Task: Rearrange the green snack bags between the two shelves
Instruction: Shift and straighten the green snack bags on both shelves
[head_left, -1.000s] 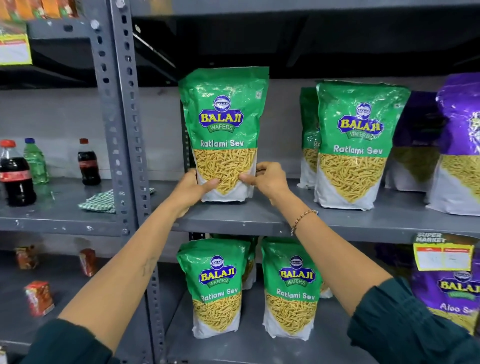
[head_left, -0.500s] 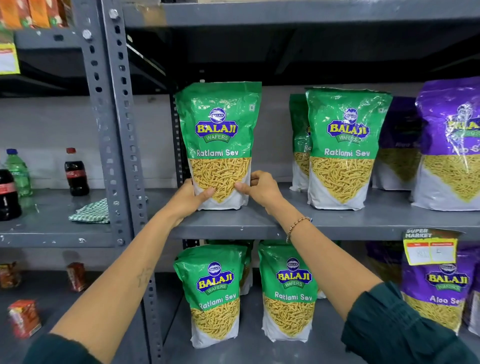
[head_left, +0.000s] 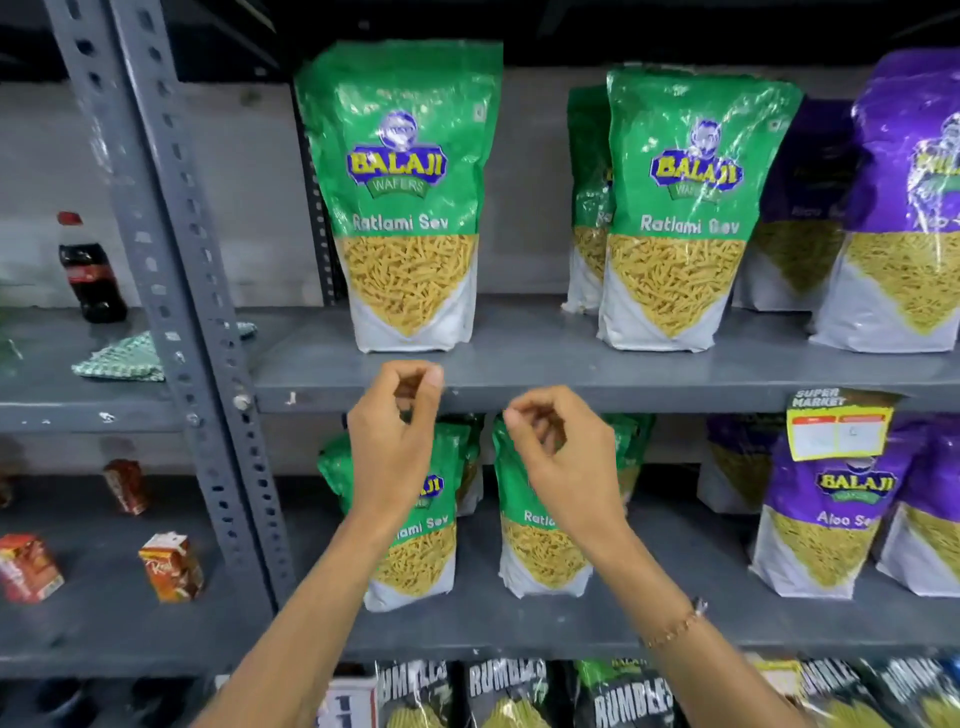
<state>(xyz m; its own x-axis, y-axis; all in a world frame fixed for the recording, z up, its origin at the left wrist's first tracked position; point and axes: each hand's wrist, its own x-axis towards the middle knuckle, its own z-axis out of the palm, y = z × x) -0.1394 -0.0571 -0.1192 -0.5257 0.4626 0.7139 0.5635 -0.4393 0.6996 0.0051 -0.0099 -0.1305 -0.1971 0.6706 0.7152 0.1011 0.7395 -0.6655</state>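
A green Ratlami Sev bag (head_left: 405, 197) stands upright and alone at the left of the upper shelf (head_left: 623, 384). Two more green bags (head_left: 685, 208) stand to its right, one behind the other. On the lower shelf (head_left: 675, 623) two green bags, a left one (head_left: 415, 561) and a right one (head_left: 540, 551), stand side by side with others partly hidden behind them. My left hand (head_left: 392, 441) and right hand (head_left: 566, 457) hover just below the upper shelf's front edge, in front of the lower bags. Both hold nothing, with loosely curled fingers.
Purple Aloo Sev bags (head_left: 914, 208) fill the right of both shelves. A yellow price tag (head_left: 839, 423) hangs from the upper shelf edge. A perforated steel post (head_left: 176, 291) stands at left; beyond it are a cola bottle (head_left: 91, 270), a checked cloth (head_left: 119, 356) and juice cartons (head_left: 171, 566). Black snack bags (head_left: 504, 691) sit below.
Both hands have let go of the green bag on the upper shelf and dropped below the shelf edge. The bag stays standing. The view has moved closer and lower.
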